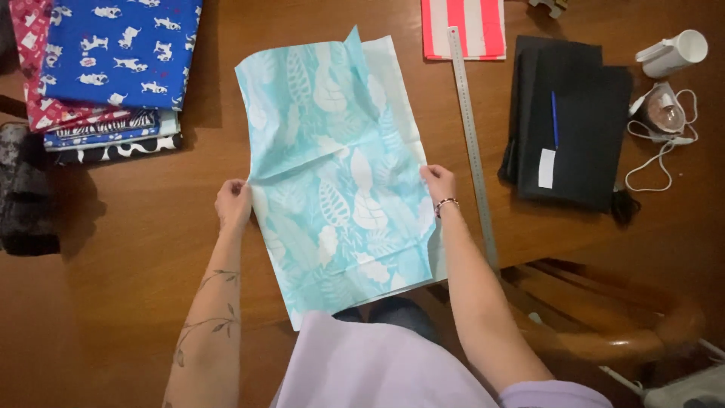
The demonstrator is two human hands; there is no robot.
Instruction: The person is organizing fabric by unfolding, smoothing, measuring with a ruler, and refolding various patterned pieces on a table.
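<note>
A light turquoise fabric (332, 166) with a white leaf print lies lengthwise on the wooden table (151, 249), its near end hanging over the table's front edge. My left hand (232, 202) pinches the fabric's left edge about halfway along. My right hand (439, 183), with a bracelet at the wrist, grips the right edge at the same height. A crease runs across the cloth between the two hands.
A long metal ruler (472, 143) lies just right of the fabric. Folded black cloth (574, 125) carries a blue pen and a white tag. A stack of printed fabrics (106, 68) sits far left. A striped cloth (464, 26), white cup (676, 51) and wooden chair (604, 317) are nearby.
</note>
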